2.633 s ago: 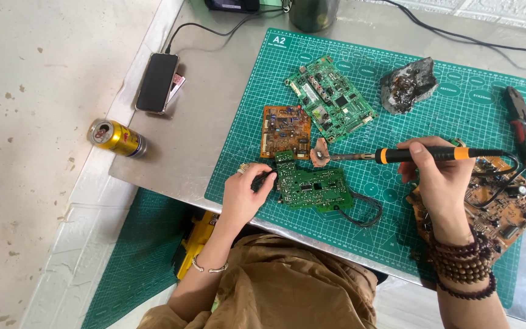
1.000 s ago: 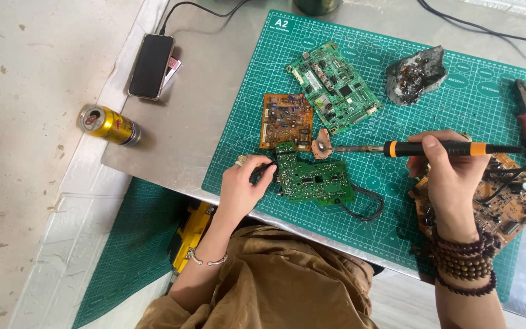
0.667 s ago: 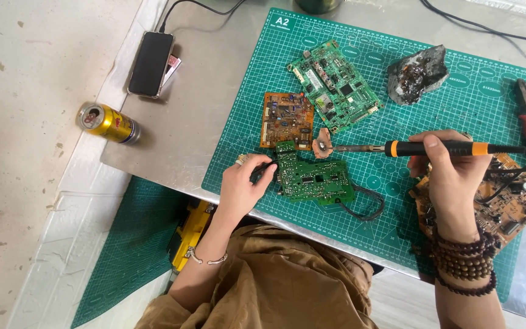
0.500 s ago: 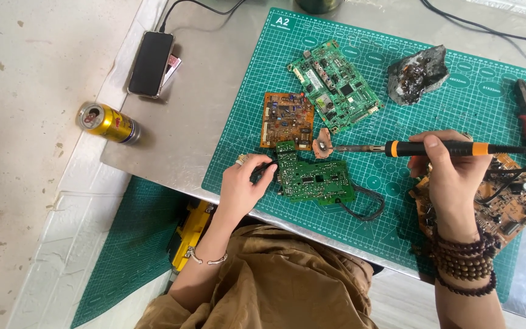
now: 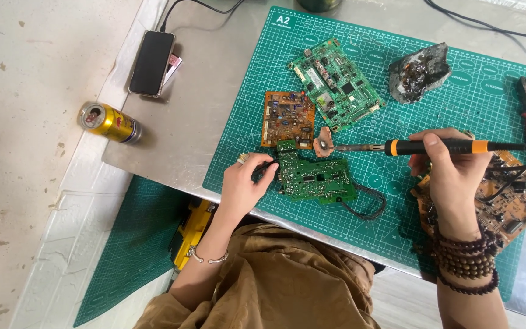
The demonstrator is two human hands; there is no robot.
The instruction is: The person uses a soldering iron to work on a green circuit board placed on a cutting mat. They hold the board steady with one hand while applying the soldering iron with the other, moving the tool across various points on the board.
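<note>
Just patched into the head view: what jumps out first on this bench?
The right hand holds a black-and-orange soldering iron, its tip at a small copper-coloured piece mid-mat. The left hand steadies a green circuit board just below that tip, on the green cutting mat. Off the mat, a gold drink can lies on its side at the table's left edge, near a dark phone.

My single head camera looks steeply down from close above the green gridded cutting mat (image 5: 458, 85) on the grey table (image 5: 196, 131).
</note>
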